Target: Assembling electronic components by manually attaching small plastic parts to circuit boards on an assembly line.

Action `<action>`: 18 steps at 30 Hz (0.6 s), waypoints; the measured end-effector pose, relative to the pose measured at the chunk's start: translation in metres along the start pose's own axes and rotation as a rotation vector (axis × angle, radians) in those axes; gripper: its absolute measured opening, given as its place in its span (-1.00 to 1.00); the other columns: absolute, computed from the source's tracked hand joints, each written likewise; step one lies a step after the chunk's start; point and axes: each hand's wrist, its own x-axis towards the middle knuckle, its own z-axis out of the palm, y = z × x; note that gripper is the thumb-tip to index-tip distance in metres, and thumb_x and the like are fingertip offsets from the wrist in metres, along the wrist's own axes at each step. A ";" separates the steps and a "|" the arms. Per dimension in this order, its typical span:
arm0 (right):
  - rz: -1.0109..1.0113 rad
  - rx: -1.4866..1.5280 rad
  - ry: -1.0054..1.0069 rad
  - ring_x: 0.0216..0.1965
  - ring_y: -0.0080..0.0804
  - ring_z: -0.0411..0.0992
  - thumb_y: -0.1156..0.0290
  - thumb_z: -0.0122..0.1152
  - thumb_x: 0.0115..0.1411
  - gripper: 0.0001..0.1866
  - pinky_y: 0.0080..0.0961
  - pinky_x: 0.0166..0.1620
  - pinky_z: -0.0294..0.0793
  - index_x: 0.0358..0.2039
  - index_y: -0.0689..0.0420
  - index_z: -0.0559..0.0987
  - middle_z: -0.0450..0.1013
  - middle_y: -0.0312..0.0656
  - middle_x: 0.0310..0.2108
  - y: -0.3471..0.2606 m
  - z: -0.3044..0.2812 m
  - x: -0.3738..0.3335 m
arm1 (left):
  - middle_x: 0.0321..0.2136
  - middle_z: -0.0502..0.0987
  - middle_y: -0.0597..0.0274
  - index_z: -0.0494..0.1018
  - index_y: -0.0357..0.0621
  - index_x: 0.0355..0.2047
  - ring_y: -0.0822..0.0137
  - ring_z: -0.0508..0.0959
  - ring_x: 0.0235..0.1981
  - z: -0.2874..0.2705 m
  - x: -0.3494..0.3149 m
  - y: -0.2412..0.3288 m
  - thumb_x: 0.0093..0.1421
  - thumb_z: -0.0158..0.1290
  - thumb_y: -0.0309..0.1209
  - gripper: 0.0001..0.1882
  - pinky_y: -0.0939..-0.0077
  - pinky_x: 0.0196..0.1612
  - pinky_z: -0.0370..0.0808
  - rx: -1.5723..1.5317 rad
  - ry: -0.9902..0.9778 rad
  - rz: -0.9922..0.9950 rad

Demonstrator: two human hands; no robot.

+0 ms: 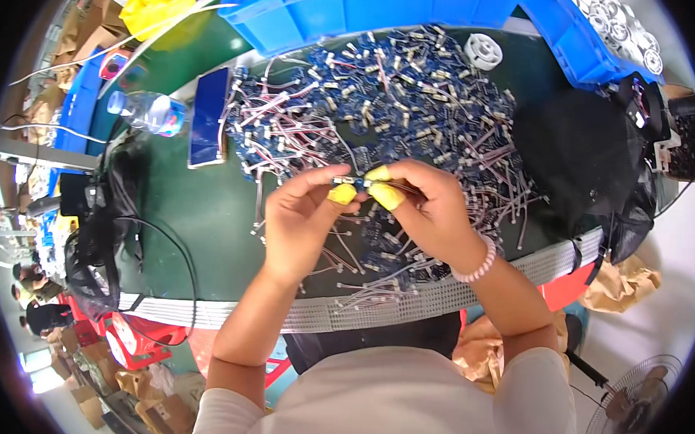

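Both hands meet over the middle of the bench. My left hand, with yellow wrapping on its thumb, pinches a small blue circuit board with a pale connector. At the board's other side my right hand closes its yellow-wrapped thumb and index finger on what looks like the plug end of a thin wire lead; the fingers partly hide it. Behind the hands spreads a heap of similar blue boards. Red-and-white wire leads with white plugs lie at its left side, and more leads are near the front edge.
Blue bins line the back; the right one holds white round parts. One white ring part sits by the heap. A phone-like slab and plastic bottle are left. Black mesh fabric is right, a fan lower right.
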 end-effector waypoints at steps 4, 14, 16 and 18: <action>-0.004 -0.136 -0.039 -0.55 -0.71 0.33 0.61 0.19 0.04 -0.83 -0.75 -0.54 0.25 -0.30 0.27 0.53 0.45 -0.25 -0.45 0.000 -0.007 0.000 | -0.23 0.41 0.21 0.42 -0.27 -0.05 0.41 0.52 -0.25 -0.005 0.002 -0.006 0.14 -0.04 -0.71 -0.66 0.58 -0.21 0.56 0.029 -0.049 -0.027; -0.223 -0.346 -0.024 -0.54 -0.32 0.41 0.54 0.24 -0.08 -0.87 -0.50 -0.44 0.37 -0.45 0.19 0.52 0.46 -0.20 -0.54 -0.006 -0.006 -0.003 | -0.24 0.42 0.14 0.45 -0.36 -0.17 0.40 0.49 -0.23 0.005 -0.012 -0.005 0.06 0.02 -0.77 -0.71 0.55 -0.22 0.58 -0.003 0.008 0.024; -0.247 -0.404 -0.090 -0.55 -0.40 0.36 0.61 0.24 -0.08 -0.85 -0.55 -0.48 0.33 -0.42 0.23 0.54 0.43 -0.20 -0.55 -0.008 -0.009 -0.002 | -0.23 0.42 0.13 0.45 -0.35 -0.20 0.38 0.49 -0.23 0.001 -0.013 -0.008 0.05 0.02 -0.78 -0.72 0.53 -0.22 0.59 0.059 -0.033 0.053; -0.253 -0.462 -0.106 -0.54 -0.33 0.38 0.57 0.25 -0.10 -0.87 -0.49 -0.48 0.35 -0.46 0.20 0.53 0.43 -0.20 -0.55 -0.009 -0.011 -0.002 | -0.27 0.44 0.14 0.50 -0.33 -0.26 0.40 0.51 -0.27 0.005 -0.012 -0.005 0.02 0.02 -0.79 -0.74 0.59 -0.25 0.57 0.203 -0.050 0.127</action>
